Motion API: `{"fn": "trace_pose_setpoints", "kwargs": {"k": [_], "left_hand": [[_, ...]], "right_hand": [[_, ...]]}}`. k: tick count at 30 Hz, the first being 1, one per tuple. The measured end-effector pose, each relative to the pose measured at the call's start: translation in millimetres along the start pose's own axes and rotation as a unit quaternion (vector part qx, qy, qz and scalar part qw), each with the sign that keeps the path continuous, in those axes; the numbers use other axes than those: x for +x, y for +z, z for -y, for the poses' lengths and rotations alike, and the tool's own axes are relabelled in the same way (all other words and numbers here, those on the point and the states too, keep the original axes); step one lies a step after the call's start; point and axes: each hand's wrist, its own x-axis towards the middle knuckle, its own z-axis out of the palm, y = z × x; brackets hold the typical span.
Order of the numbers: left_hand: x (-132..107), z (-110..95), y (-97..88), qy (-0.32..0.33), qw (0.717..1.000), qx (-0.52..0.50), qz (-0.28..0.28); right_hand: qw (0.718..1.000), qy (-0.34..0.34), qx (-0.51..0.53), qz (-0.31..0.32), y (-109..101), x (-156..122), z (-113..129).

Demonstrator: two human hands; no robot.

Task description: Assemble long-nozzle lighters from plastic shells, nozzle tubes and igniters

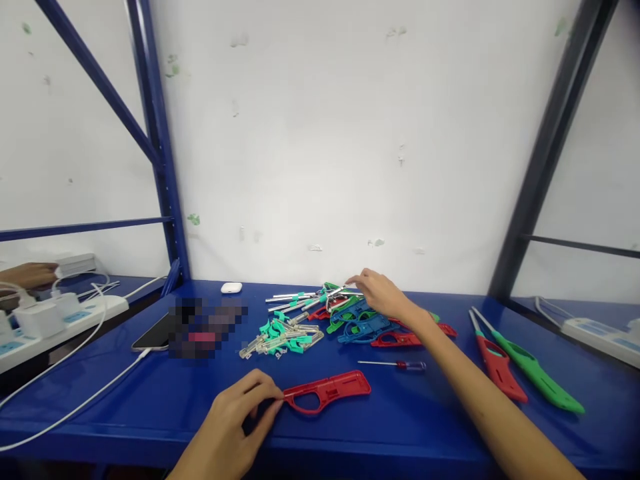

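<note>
My left hand [245, 413] pinches the narrow end of a red lighter handle half [345, 388], which lies hollow side up near the table's front edge. Over the back of the pile, my right hand [380, 291] has its fingertips closed at the end of a metal lighter tube [325, 298]. More silvery tubes [293, 296] with teal parts lie to its left. Under and beside that hand are blue handle halves [367, 327], with red and green ones among them. Clear fuel tanks with teal trigger pieces [285, 337] form a heap in front of the tubes.
A screwdriver [411, 365] lies behind the red half. Two whole lighters, one red [501, 373] and one green [543, 375], rest at right. At left are a charging phone [151, 333], white case [231, 288], power strip [95, 316] and another person's hand [30, 275].
</note>
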Motion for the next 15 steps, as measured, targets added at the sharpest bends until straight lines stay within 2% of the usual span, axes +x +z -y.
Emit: {"fn": "trace_pose_setpoints", "kwargs": {"k": [6,15], "left_hand": [[-2.1,0.7,1.9,0.007,1.000,-0.002,0.011],[-3.7,-0.4,2.5,-0.009,0.999,-0.029,0.025]], "right_hand": [[0.997,0.031,0.037,0.065,19.4,-2.7,13.2],[0.980,0.036,0.169,0.099,21.6,-4.7,22.6]]}}
